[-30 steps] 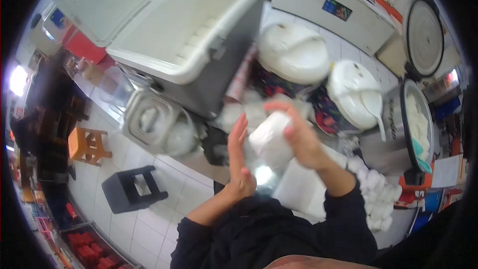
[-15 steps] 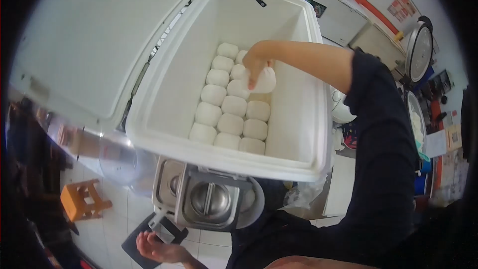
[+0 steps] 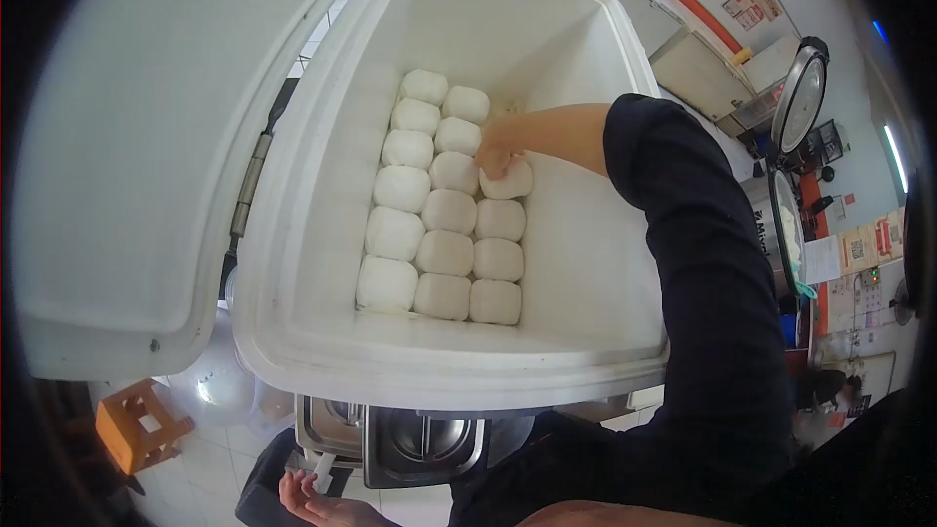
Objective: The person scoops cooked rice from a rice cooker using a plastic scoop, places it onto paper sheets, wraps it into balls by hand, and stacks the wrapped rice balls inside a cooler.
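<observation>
While your left hand (image 3: 322,506) is hanging open near steel pans (image 3: 426,451), your right hand (image 3: 500,148) is pinching a white bundle (image 3: 508,182) inside the cooler (image 3: 449,373).

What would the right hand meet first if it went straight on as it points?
Most likely the white ball that the right hand seems to touch, though depth there is unclear.

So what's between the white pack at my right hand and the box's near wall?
Three more white packs in one column, as the head view shows.
</observation>
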Action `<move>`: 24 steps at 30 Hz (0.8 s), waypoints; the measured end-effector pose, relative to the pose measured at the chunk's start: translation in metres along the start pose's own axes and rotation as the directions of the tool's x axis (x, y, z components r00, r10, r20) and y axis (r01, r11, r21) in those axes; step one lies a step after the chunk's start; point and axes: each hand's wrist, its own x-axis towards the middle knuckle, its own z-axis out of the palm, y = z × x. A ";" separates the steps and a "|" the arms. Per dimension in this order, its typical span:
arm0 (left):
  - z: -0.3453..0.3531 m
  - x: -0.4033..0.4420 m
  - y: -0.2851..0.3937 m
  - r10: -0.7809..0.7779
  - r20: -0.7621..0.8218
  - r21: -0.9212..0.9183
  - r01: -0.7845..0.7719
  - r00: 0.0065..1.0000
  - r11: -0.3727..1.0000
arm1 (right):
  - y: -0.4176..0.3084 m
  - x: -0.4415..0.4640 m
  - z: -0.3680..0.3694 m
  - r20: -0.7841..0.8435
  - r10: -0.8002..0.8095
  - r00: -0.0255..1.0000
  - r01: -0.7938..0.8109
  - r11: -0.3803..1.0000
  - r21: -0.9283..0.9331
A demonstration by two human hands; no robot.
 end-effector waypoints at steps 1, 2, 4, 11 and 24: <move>-0.002 -0.001 0.001 0.006 0.011 0.041 -0.007 1.000 0.999 | -0.009 -0.022 0.000 0.013 0.030 0.999 -0.029 0.996 -0.089; -0.005 -0.001 -0.001 -0.012 0.012 0.021 0.012 1.000 1.000 | -0.019 -0.045 0.000 0.022 0.059 0.998 -0.055 0.983 -0.176; -0.012 -0.003 -0.006 -0.043 0.013 -0.016 0.043 0.999 0.999 | -0.031 -0.067 0.000 0.030 0.116 0.993 -0.098 0.933 -0.346; -0.014 -0.012 0.002 -0.013 0.023 0.007 0.013 1.000 1.000 | -0.027 -0.042 0.015 -0.033 0.052 0.998 -0.061 0.890 -0.453; -0.043 -0.042 0.022 0.049 0.096 -0.025 -0.046 0.994 0.999 | -0.030 0.000 -0.025 -0.121 -0.008 0.993 -0.025 0.963 -0.267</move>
